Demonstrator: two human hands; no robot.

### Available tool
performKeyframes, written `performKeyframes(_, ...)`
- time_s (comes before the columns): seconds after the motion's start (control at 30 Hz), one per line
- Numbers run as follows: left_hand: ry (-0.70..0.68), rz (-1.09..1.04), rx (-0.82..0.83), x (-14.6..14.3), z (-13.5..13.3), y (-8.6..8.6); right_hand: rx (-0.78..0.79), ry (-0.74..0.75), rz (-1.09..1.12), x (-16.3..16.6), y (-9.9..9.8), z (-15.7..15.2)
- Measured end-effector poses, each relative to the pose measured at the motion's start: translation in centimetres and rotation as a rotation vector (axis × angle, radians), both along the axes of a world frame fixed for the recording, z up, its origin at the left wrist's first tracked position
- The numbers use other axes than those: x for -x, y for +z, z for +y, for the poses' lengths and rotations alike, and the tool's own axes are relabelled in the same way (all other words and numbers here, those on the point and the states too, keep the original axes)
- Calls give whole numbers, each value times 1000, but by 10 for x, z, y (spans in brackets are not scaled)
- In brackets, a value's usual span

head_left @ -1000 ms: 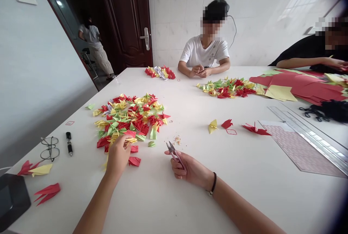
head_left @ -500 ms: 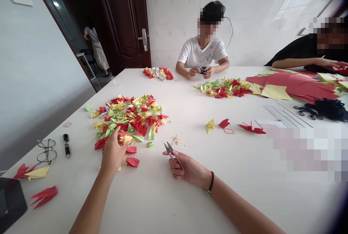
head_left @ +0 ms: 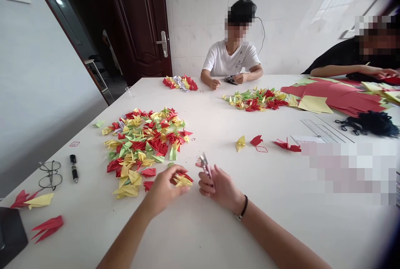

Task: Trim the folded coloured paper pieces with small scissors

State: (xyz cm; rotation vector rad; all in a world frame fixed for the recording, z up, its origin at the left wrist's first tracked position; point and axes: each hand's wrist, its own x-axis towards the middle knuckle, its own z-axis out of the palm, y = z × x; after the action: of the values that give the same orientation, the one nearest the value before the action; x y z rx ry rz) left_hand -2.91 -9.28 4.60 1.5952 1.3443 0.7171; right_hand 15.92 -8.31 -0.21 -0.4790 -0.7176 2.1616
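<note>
My left hand pinches a small folded yellow paper piece with some red beside it, just in front of my right hand. Small metal snips stick up from my right hand, which is closed around their handles, blades pointing away from me. A big pile of red, yellow and green folded paper pieces lies on the white table to the left of both hands. A few yellow and red pieces lie spread at the pile's near edge.
Glasses and a black pen lie at the left. Across the table a person in white handles something; a person in black sits right. More folded piles, red and yellow sheets, black cord, loose pieces.
My left hand left the pile and came right toward the snips, carrying a yellow folded piece. My right hand tilted the snips more upright. Some pieces got pulled out of the pile's near edge.
</note>
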Motion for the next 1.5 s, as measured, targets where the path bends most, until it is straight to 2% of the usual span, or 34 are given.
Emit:
performKeyframes(0.1, -91, -58, -14, -24, -6, -10, -32, -209, -50, -10, 3, 6)
performKeyframes(0.2, -153, -63, -16, -32, -5, -17, -24, -324, -98, -18, 4, 12)
performKeyframes(0.37, -216, -98, 21, -28, -6, -18, 3, -359, -53, -23, 0, 17)
performKeyframes(0.57, -295, -160, 143, -22, -10, -3, 29, -379, -63, -22, -2, 19)
performKeyframes(0.7, -192, -292, 190, -21, 1, 5, 28, -386, -112, -21, 1, 18)
performKeyframes(0.8, -100, -399, 163, -26, 19, 2, -29, -386, -153, -20, 2, 17)
performKeyframes(0.97, -9, -691, 166, -39, 53, -12, -164, -466, -307, -25, 2, 21)
performKeyframes(1.13, -17, -886, 248, -46, 80, -17, -415, -613, -596, -33, 0, 27)
performKeyframes(1.23, 26, -958, 249, -47, 90, -23, -492, -705, -737, -37, -4, 30)
performKeyframes(1.37, 68, -991, 233, -45, 94, -35, -527, -809, -815, -38, -10, 29)
performKeyframes(1.5, 45, -958, 227, -43, 94, -46, -529, -816, -976, -37, -7, 25)
